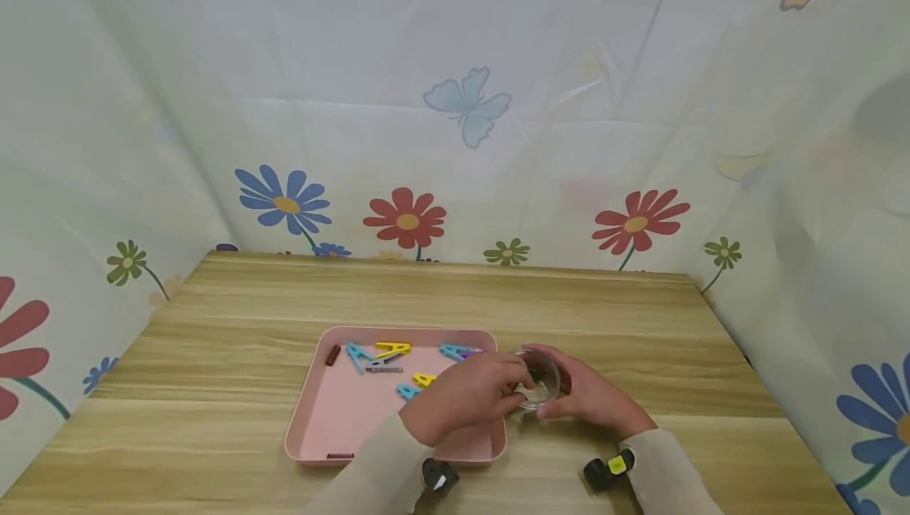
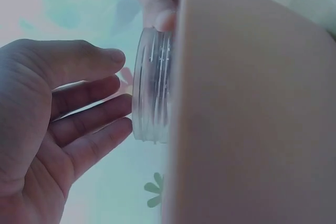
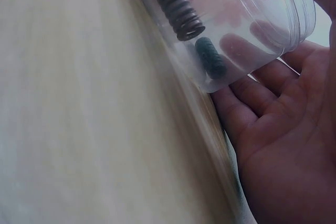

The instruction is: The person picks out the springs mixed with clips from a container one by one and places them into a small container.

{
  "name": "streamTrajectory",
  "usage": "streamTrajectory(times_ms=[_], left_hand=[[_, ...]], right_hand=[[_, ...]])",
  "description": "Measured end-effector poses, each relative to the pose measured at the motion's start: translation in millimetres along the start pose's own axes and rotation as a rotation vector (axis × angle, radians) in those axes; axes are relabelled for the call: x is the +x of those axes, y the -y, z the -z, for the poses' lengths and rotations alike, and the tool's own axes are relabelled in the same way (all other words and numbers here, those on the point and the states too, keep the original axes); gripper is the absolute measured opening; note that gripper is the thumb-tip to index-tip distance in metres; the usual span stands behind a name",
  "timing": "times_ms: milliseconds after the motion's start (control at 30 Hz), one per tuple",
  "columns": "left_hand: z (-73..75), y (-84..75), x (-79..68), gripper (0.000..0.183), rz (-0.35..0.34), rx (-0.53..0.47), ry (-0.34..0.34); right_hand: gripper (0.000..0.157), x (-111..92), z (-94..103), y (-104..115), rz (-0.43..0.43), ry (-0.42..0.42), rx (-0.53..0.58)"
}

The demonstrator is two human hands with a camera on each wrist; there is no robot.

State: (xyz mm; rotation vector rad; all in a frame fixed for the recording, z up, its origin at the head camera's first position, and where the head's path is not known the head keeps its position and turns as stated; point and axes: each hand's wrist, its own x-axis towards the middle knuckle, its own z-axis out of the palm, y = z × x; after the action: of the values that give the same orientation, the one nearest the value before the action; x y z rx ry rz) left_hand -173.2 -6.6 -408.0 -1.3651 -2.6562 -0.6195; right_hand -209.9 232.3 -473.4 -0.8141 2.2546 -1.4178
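My right hand [image 1: 596, 392] grips a clear plastic jar [image 1: 538, 377], tilted with its mouth toward the left hand, beside the tray's right rim. In the right wrist view, a dark metal spring [image 3: 175, 4] and a smaller green spring [image 3: 210, 57] lie inside the jar. My left hand [image 1: 469, 390] reaches over the tray, fingertips right at the jar's mouth. In the left wrist view, its thumb and fingers [image 2: 86, 108] are loosely extended, with nothing visible between them. The pink tray [image 1: 341, 420] hides part of the jar there.
Inside the tray lie blue clips [image 1: 358, 354], yellow clips [image 1: 393, 347], a grey clip [image 1: 384, 368], a brown spring [image 1: 332, 355] and a dark spring [image 1: 340, 456]. A purple piece [image 1: 469, 353] shows by the left hand. The wooden table [image 1: 213, 357] meets a flowered curtain [image 1: 341, 120] behind.
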Motion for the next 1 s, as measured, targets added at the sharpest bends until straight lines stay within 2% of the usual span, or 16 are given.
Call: streamTrajectory(times_ms=[167, 400, 667, 900, 1000], left_hand=[[2.2, 1.7, -1.4, 0.011, -0.017, -0.003, -0.022], [5.2, 3.2, -2.0, 0.011, -0.025, 0.021, -0.018], [13.5, 1.5, -2.2, 0.010, 0.071, 0.028, 0.033], [20.9, 3.6, -5.0, 0.013, 0.078, 0.079, -0.006], [22.6, 6.3, -6.0, 0.016, 0.108, 0.057, 0.010]], right_hand=[[0.086, -0.6, -0.5, 0.0, 0.000, 0.004, 0.013], [0.085, -1.0, -0.9, -0.7, 0.015, 0.007, 0.014], [0.087, -0.4, -0.6, -2.1, 0.030, 0.008, -0.006], [0.086, -0.8, -0.1, -1.1, 0.036, 0.008, -0.019], [0.086, -1.1, 0.1, -1.0, 0.052, 0.009, -0.023]])
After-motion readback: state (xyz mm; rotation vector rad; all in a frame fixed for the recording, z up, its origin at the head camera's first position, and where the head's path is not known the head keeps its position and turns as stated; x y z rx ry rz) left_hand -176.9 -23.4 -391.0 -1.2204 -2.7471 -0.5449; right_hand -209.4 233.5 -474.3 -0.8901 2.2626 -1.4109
